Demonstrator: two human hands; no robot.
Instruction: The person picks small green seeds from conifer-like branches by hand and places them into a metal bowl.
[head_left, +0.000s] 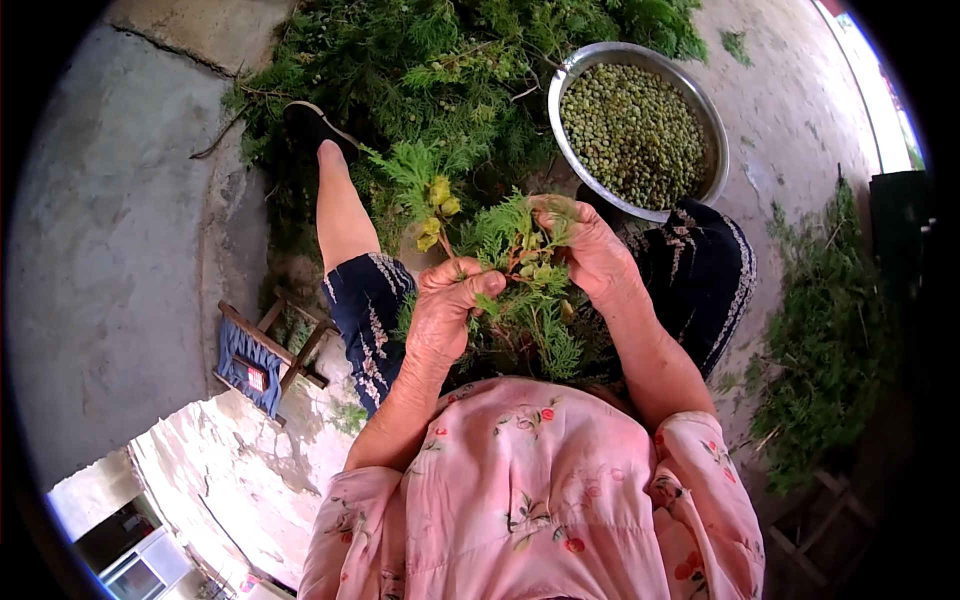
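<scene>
"Blue cloth first: it makes the seat (232,360) of a small wooden stool (265,338), off to the left of both hands. What comes next?"

"A dark, pale-patterned trouser leg (375,320), just left of the left wrist, and beyond the hands a heap of feathery green branches (430,90)."

"And the left hand (447,305) itself?"

"Nearly closed. Thumb and bent fingers pinch a thin, brownish twig (446,243)."

"Which way does the twig point?"

"Away from the body, its long axis leaning left. Its upper part carries knobbly yellow-green cones (440,190) and a flat, lacy leaf tip (408,170)."

"Between the hands, then?"

"A bushy sprig (505,232), soft and fern-like, with reddish stems and paler green cones among the leaves. It spreads away from the body and toward the right hand (590,250). Whether it joins the twig I can't tell."

"How is that right hand set?"

"Fingers curled inward, tips against the sprig's right edge. Whether they grip anything is hidden."

"Farther along?"

"Beyond the right hand, a round, shiny metal basin (718,150), filled with small, roundish green cones (635,130). Well to the right of both hands lies another pile of cut greenery (825,330), loose and ragged."
</scene>
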